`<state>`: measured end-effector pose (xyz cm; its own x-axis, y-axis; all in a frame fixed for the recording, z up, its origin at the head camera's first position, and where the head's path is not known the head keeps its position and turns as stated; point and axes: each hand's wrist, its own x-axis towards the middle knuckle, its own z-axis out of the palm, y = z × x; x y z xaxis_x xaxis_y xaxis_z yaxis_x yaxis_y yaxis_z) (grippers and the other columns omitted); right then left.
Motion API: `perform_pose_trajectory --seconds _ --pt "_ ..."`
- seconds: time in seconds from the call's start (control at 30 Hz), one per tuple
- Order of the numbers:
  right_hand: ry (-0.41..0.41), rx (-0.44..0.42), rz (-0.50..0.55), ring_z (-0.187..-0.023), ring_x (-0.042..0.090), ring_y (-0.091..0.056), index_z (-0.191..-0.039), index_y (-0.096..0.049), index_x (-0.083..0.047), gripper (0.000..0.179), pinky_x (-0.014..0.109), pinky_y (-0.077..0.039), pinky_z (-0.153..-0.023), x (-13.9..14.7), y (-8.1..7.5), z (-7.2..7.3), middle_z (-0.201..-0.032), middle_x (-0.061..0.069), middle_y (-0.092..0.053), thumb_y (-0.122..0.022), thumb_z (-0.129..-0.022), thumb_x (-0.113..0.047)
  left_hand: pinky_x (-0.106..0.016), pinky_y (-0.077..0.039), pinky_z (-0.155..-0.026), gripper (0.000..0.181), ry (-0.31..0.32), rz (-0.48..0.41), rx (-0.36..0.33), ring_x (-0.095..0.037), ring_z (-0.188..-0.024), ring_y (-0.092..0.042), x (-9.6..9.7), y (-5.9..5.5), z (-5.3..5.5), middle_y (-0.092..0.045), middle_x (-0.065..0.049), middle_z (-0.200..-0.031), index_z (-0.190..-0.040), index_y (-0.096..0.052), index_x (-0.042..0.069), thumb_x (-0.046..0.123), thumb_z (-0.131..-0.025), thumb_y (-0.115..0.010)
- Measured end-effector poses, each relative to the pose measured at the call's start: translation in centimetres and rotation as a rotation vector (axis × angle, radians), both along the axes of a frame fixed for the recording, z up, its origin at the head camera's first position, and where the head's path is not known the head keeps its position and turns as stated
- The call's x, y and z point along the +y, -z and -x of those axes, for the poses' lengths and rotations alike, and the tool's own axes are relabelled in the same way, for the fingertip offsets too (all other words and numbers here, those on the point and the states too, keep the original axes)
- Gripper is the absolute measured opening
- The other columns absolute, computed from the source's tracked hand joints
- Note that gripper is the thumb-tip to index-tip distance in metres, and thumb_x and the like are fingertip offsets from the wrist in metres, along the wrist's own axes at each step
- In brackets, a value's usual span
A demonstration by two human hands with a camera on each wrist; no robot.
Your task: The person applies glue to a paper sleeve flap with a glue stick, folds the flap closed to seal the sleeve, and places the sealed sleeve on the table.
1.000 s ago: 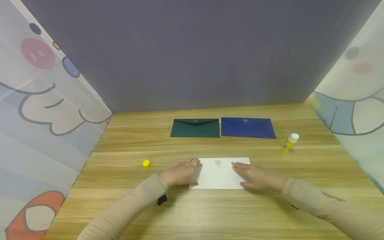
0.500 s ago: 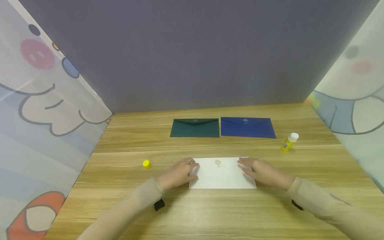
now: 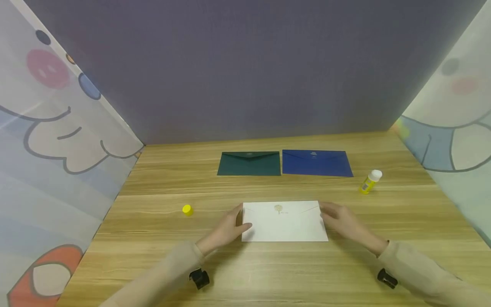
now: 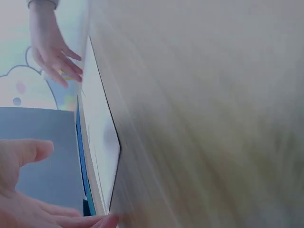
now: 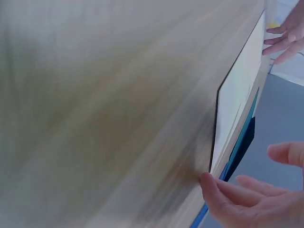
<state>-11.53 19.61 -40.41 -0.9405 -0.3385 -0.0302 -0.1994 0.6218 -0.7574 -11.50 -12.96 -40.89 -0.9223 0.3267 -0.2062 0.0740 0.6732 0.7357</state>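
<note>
A white envelope [image 3: 284, 225] with a gold tree print lies flat on the table, its flap side up. My left hand [image 3: 225, 230] is at its left edge, fingertips by the side and thumb raised over the corner area, apart from the paper in the left wrist view. At the opposite edge, my right hand [image 3: 346, 225] has its fingertips beside the paper; in the right wrist view those fingers [image 5: 212, 192] meet the envelope's edge at the tabletop, with the thumb [image 5: 285, 154] held apart. Neither hand grips anything.
Behind the white envelope lie a dark green envelope [image 3: 249, 166] and a blue envelope [image 3: 317, 164] side by side. A yellow glue stick [image 3: 370, 182] stands at the right. Its apparent yellow cap [image 3: 187, 210] sits left on the wooden table [image 3: 268, 273]. A grey partition [image 3: 261, 76] borders the back.
Both hands have slid outward from the top of the white envelope to its left and right edges. The flap's corners now show. The envelope itself stays in place.
</note>
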Motion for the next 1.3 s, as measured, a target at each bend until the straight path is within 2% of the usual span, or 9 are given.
perform_pose_trajectory --seconds 0.2,0.3,0.47,0.57,0.77,0.9,1.1,1.2,1.3 --pt "0.059 -0.122 0.079 -0.106 0.045 -0.047 -0.121 -0.04 0.017 0.041 0.045 -0.046 -0.082 -0.5 -0.2 -0.8 -0.118 0.035 -0.046 -0.046 -0.091 -0.01 -0.048 -0.025 -0.101 0.071 -0.09 -0.177 -0.144 -0.038 -0.126 -0.026 0.4 -0.1 -0.7 -0.027 -0.027 -0.137 -0.136 -0.019 -0.009 0.028 -0.087 -0.055" --pt "0.107 -0.191 0.117 -0.108 0.043 -0.046 -0.122 -0.04 0.017 0.043 0.042 -0.046 -0.083 -0.8 -0.1 -0.7 -0.12 0.033 -0.045 -0.045 -0.091 -0.012 -0.049 -0.026 -0.1 0.071 -0.178 -0.316 -0.219 -0.04 -0.125 -0.027 0.7 0.0 -0.8 -0.028 -0.029 -0.136 -0.135 -0.02 -0.01 0.028 -0.087 -0.054" --pt "0.171 -0.412 0.42 -0.12 0.036 -0.036 -0.13 -0.024 0.018 0.049 0.03 -0.04 -0.093 -0.4 0.2 -0.3 -0.134 0.033 -0.027 -0.038 -0.094 -0.013 -0.045 -0.022 -0.104 0.064 -0.37 -0.627 -0.348 -0.038 -0.127 -0.024 0.8 0.0 -0.5 -0.021 -0.027 -0.138 -0.133 -0.021 -0.012 0.02 -0.086 -0.052" --pt "0.21 -0.486 0.529 -0.123 0.031 -0.032 -0.133 -0.016 0.017 0.052 0.024 -0.039 -0.093 -0.3 0.6 -0.2 -0.137 0.032 -0.02 -0.037 -0.094 -0.011 -0.043 -0.021 -0.105 0.058 -0.431 -0.744 -0.397 -0.038 -0.126 -0.024 0.7 0.0 -0.1 -0.019 -0.028 -0.138 -0.131 -0.019 -0.014 0.014 -0.088 -0.046" --pt "0.33 -0.422 0.319 -0.118 0.036 -0.039 -0.13 -0.03 0.013 0.048 0.03 -0.044 -0.088 -0.9 1.1 0.0 -0.129 0.03 -0.038 -0.045 -0.09 -0.007 -0.042 -0.026 -0.103 0.051 -0.468 -0.744 -0.425 -0.037 -0.122 -0.029 1.0 0.0 0.5 -0.025 -0.028 -0.135 -0.128 -0.025 -0.016 0.012 -0.09 -0.044" --pt "0.336 -0.394 0.226 -0.114 0.041 -0.042 -0.126 -0.034 0.017 0.046 0.039 -0.042 -0.089 -1.1 1.0 0.4 -0.123 0.032 -0.042 -0.049 -0.087 -0.001 -0.042 -0.033 -0.098 0.046 -0.438 -0.689 -0.412 -0.034 -0.115 -0.037 1.1 0.2 0.6 -0.029 -0.03 -0.131 -0.125 -0.029 -0.019 0.005 -0.089 -0.043" --pt "0.301 -0.4 0.233 -0.089 0.026 -0.058 -0.128 -0.031 0.015 0.047 0.031 -0.051 -0.073 -0.9 0.8 1.0 -0.113 0.031 -0.049 -0.049 -0.087 -0.002 -0.038 -0.043 -0.086 0.05 -0.381 -0.599 -0.383 -0.026 -0.101 -0.049 0.8 0.0 0.8 -0.036 -0.029 -0.129 -0.133 -0.026 -0.011 -0.001 -0.087 -0.044" --pt "0.271 -0.421 0.261 -0.08 0.015 -0.057 -0.134 -0.025 0.01 0.051 0.029 -0.051 -0.069 -0.8 0.2 1.4 -0.104 0.026 -0.052 -0.047 -0.09 -0.006 -0.034 -0.047 -0.074 0.057 -0.377 -0.562 -0.365 -0.021 -0.083 -0.053 0.6 -0.6 1.3 -0.046 -0.025 -0.116 -0.137 -0.025 -0.001 -0.002 -0.084 -0.047" --pt "0.243 -0.415 0.271 -0.076 0.013 -0.056 -0.137 -0.02 0.007 0.055 0.03 -0.051 -0.07 -0.9 -0.6 2.4 -0.091 0.017 -0.056 -0.045 -0.091 -0.01 -0.029 -0.046 -0.061 0.062 -0.403 -0.512 -0.331 -0.016 -0.065 -0.049 0.6 -1.7 2.3 -0.05 -0.018 -0.098 -0.138 -0.028 0.005 -0.006 -0.08 -0.048"
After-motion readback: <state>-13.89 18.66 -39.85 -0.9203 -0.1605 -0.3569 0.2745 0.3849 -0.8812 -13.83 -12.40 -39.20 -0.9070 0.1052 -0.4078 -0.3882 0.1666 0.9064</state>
